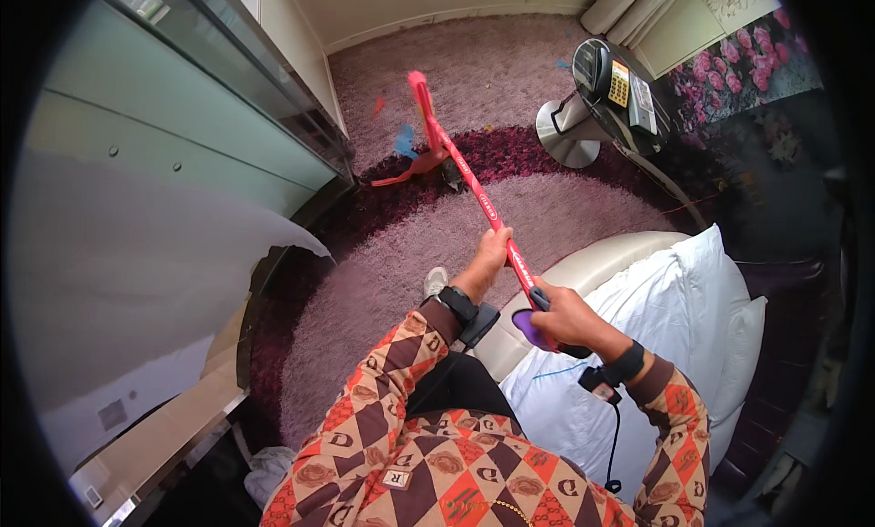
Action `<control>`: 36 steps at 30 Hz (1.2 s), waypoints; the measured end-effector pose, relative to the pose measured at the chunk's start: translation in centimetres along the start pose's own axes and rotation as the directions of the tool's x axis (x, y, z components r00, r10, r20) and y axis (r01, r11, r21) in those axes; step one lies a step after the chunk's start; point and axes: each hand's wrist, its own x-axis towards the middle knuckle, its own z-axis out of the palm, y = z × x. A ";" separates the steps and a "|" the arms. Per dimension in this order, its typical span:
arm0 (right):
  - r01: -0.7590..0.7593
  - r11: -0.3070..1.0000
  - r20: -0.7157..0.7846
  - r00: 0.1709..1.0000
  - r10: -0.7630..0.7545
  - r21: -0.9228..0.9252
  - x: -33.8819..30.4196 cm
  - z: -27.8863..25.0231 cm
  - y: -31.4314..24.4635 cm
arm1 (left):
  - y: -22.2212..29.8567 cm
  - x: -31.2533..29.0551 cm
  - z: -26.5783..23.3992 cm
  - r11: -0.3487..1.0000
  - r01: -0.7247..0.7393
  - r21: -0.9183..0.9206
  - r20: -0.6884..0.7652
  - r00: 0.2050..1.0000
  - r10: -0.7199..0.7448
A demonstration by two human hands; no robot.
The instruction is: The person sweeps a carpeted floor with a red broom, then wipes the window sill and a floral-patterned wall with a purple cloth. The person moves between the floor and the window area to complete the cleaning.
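Both my hands hold a long red pole [474,185] that slants away over the carpet. My left hand [493,251] is closed around its middle. Nearer to me, my right hand [570,317] grips the end, where black and purple parts [529,327] show around my fingers. At its far end the pole has a pinkish-red upright piece [422,103], a flat red piece [410,170] and a dark part near the carpet. What kind of tool it is I cannot make out.
Blue [406,141] and red scraps [378,105] lie on the purple carpet [365,253]. A round side table [570,144] carries a telephone [619,82]. White bedding [620,345] lies on the rounded bed at right. A glass-panelled partition [182,144] and a counter [164,436] stand at left.
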 end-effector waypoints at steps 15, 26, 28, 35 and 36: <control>-0.310 0.942 0.289 0.897 0.334 -0.128 10.6 -11.3 -0.9 | -1.2 5.3 1.3 0.846 0.482 -0.226 0.045 0.873 -0.485; -0.022 0.934 0.027 0.999 0.034 -0.356 12.8 -26.1 -2.5 | 11.9 20.1 14.1 0.961 0.097 -0.257 0.083 0.993 -0.079; -0.028 0.965 0.118 0.991 0.061 -0.259 13.4 -29.3 -2.4 | 12.0 19.9 15.2 0.957 0.103 -0.272 -0.006 0.994 -0.109; -0.164 0.985 0.411 0.895 0.173 -0.056 21.9 -35.1 1.5 | 9.0 22.4 14.8 0.886 0.389 -0.253 -0.133 0.893 -0.430; -0.189 0.981 0.400 0.897 0.186 -0.032 23.1 -35.8 2.4 | 9.5 23.8 15.3 0.870 0.427 -0.249 -0.151 0.870 -0.470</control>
